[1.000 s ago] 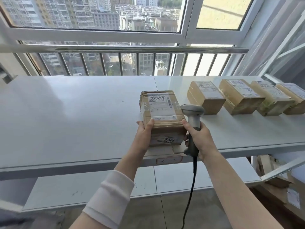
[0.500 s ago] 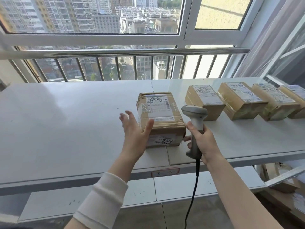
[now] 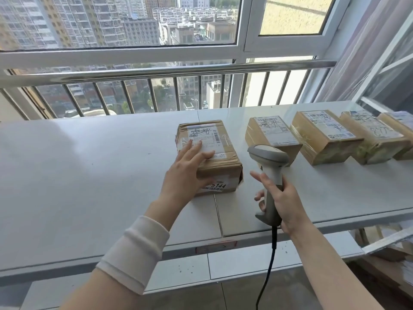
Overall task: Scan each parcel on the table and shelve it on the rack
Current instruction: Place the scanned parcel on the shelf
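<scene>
I count five parcels on the desk [image 3: 89,175], so as far as I can see nothing has reached the rack yet, and I cannot clearly pick out the rack in this view. The nearest parcel [image 3: 223,166] lies flat near the front edge, label up. My left hand [image 3: 187,173] rests on top of it with its fingers [image 3: 196,148] straight and spread over the label, pressing rather than gripping. My right hand [image 3: 283,198] is wrapped round the handle of the scanner [image 3: 270,166], forefinger stretched out. The scanner's head sits just beside the parcel, to its right. I judge this first parcel is at the scanning step. Four more parcels [image 3: 271,130] [image 3: 324,135] [image 3: 375,139] [image 3: 402,121] wait in a row further right, untouched. Nearly the whole job remains.
</scene>
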